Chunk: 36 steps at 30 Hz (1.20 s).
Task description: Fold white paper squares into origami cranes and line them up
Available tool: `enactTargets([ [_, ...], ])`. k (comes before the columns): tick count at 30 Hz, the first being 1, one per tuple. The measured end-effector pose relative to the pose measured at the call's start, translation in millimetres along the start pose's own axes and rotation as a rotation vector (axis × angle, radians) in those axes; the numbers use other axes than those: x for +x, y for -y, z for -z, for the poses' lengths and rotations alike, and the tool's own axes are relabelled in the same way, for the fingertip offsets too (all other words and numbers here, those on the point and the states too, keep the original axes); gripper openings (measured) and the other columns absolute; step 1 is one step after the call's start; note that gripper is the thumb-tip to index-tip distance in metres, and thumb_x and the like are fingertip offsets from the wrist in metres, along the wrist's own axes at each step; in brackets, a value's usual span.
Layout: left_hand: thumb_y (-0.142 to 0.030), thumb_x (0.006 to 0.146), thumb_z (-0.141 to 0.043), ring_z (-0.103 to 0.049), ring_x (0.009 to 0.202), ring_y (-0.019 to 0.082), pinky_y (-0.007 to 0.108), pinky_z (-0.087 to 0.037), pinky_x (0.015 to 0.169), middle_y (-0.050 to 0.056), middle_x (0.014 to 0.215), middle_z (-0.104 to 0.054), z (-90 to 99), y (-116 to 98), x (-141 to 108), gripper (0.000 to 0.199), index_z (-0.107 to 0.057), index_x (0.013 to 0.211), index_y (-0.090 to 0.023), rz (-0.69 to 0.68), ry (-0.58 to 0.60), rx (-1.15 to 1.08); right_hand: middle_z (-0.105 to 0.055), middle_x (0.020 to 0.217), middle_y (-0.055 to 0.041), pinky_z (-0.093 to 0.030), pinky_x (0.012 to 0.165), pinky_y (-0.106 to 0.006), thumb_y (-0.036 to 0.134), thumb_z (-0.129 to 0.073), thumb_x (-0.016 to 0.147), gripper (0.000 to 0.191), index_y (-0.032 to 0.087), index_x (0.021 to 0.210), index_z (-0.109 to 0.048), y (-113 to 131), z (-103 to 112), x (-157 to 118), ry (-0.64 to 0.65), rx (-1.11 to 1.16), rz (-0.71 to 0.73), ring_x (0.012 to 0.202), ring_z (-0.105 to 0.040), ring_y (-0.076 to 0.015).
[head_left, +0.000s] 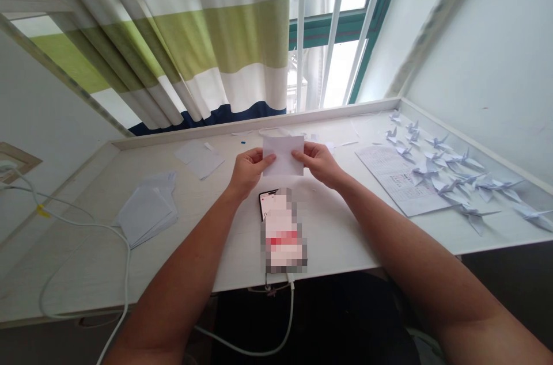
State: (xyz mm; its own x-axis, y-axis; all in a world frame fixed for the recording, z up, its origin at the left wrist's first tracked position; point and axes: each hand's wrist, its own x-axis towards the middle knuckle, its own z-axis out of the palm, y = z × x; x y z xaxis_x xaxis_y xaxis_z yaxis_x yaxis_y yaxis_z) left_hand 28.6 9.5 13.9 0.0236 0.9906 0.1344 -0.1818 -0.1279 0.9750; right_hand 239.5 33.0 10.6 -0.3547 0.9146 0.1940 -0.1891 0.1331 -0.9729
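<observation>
Between my two hands is a small white sheet of paper (283,156), raised a little over the white desk. My left hand (249,171) pinches its left edge, thumb lying on the near face. On the opposite edge, my right hand (320,163) grips it the same way; the fingers behind the sheet are hidden. Just below the paper, a phone (283,232) lies face up with its screen lit and partly blurred out. Folded paper cranes (425,176) crowd the right side of the desk, some resting on a printed booklet (384,172).
A stack of white paper sheets (149,209) lies at the left, with more loose sheets (201,159) farther back. A white cable (128,273) loops over the desk's left side; another runs from the phone. Behind the raised back edge (259,123) hang a curtain (216,37) and a barred window.
</observation>
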Motion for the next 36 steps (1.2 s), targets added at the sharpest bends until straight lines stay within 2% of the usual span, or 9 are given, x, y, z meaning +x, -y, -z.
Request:
enactTargets([
  [5, -0.051, 0.06, -0.098, -0.076, 0.076, 0.022, 0.035, -0.06, 0.074, 0.008, 0.087, -0.082, 1.3, 0, 2, 0.057, -0.071, 0.098, -0.017, 0.044, -0.033, 0.016, -0.08, 0.092, -0.0071, -0.061, 0.072, -0.036, 0.059, -0.089, 0.076, 0.051, 0.018, 0.102, -0.072, -2, 4, 1, 0.001, -0.007, -0.025, 0.081, -0.074, -0.0212],
  [11, -0.046, 0.067, -0.094, -0.07, 0.058, 0.017, 0.025, -0.051, 0.056, -0.003, 0.072, -0.077, 0.1, 0, 2, 0.064, -0.043, 0.1, -0.027, -0.004, -0.065, 0.006, -0.073, 0.071, 0.0062, -0.055, 0.062, -0.032, 0.058, -0.089, 0.075, 0.065, 0.028, 0.106, -0.04, -2, 0, 0, -0.109, 0.047, 0.038, 0.064, -0.069, -0.0174],
  [16, -0.051, 0.076, -0.088, -0.06, 0.049, 0.013, 0.023, -0.045, 0.05, -0.006, 0.065, -0.069, -1.2, 1, 0, 0.051, -0.048, 0.095, -0.027, -0.098, -0.054, 0.086, -0.071, 0.074, 0.0056, -0.053, 0.06, -0.032, 0.064, -0.082, 0.081, 0.06, 0.029, 0.098, -0.036, -2, -5, -1, -0.098, -0.001, 0.079, 0.063, -0.066, -0.0164],
  [20, -0.052, 0.078, -0.087, -0.059, 0.053, 0.013, 0.025, -0.041, 0.051, -0.002, 0.07, -0.07, 0.6, 3, -1, 0.04, -0.071, 0.102, -0.024, -0.169, -0.086, 0.16, -0.064, 0.07, 0.0065, -0.049, 0.058, -0.031, 0.067, -0.076, 0.086, 0.053, 0.028, 0.093, -0.04, -5, -2, 2, -0.111, -0.077, 0.167, 0.059, -0.057, -0.0138],
  [23, -0.05, 0.079, -0.086, -0.065, 0.064, 0.016, 0.029, -0.049, 0.058, 0.003, 0.08, -0.077, 2.8, 6, 1, 0.039, -0.082, 0.106, -0.022, -0.202, -0.08, 0.225, -0.067, 0.079, 0.0009, -0.051, 0.063, -0.034, 0.066, -0.073, 0.089, 0.045, 0.025, 0.09, -0.055, -6, 2, 2, -0.102, -0.169, 0.228, 0.067, -0.059, -0.0157],
  [26, -0.048, 0.077, -0.088, -0.072, 0.079, 0.02, 0.032, -0.058, 0.071, 0.006, 0.091, -0.082, 5.3, 9, 3, 0.042, -0.085, 0.107, -0.02, -0.193, -0.04, 0.198, -0.074, 0.096, -0.0044, -0.056, 0.08, -0.039, 0.06, -0.072, 0.091, 0.037, 0.023, 0.097, -0.071, -5, 6, 3, -0.108, -0.248, 0.256, 0.087, -0.067, -0.0209],
  [29, -0.047, 0.07, -0.094, -0.073, 0.082, 0.021, 0.035, -0.061, 0.075, 0.008, 0.094, -0.083, 7.6, 8, 5, 0.045, -0.086, 0.104, -0.019, -0.16, -0.009, 0.137, -0.078, 0.105, -0.0056, -0.056, 0.093, -0.044, 0.053, -0.071, 0.093, 0.031, 0.024, 0.103, -0.078, -5, 8, 2, -0.134, -0.306, 0.274, 0.1, -0.07, -0.0244],
  [33, -0.045, 0.068, -0.096, -0.073, 0.082, 0.021, 0.037, -0.062, 0.079, 0.008, 0.093, -0.083, 9.9, 4, 5, 0.044, -0.086, 0.101, -0.019, -0.158, -0.018, 0.149, -0.081, 0.107, -0.006, -0.058, 0.095, -0.047, 0.052, -0.073, 0.092, 0.031, 0.025, 0.104, -0.082, -4, 8, 2, -0.162, -0.31, 0.265, 0.102, -0.072, -0.0258],
  [36, -0.043, 0.067, -0.097, -0.074, 0.082, 0.022, 0.038, -0.063, 0.08, 0.006, 0.087, -0.081, 11.8, 2, 4, 0.044, -0.086, 0.104, -0.02, -0.155, -0.019, 0.191, -0.081, 0.107, -0.0075, -0.061, 0.092, -0.047, 0.054, -0.082, 0.085, 0.038, 0.024, 0.108, -0.083, -4, 8, 1, -0.113, -0.237, 0.213, 0.101, -0.073, -0.026],
])
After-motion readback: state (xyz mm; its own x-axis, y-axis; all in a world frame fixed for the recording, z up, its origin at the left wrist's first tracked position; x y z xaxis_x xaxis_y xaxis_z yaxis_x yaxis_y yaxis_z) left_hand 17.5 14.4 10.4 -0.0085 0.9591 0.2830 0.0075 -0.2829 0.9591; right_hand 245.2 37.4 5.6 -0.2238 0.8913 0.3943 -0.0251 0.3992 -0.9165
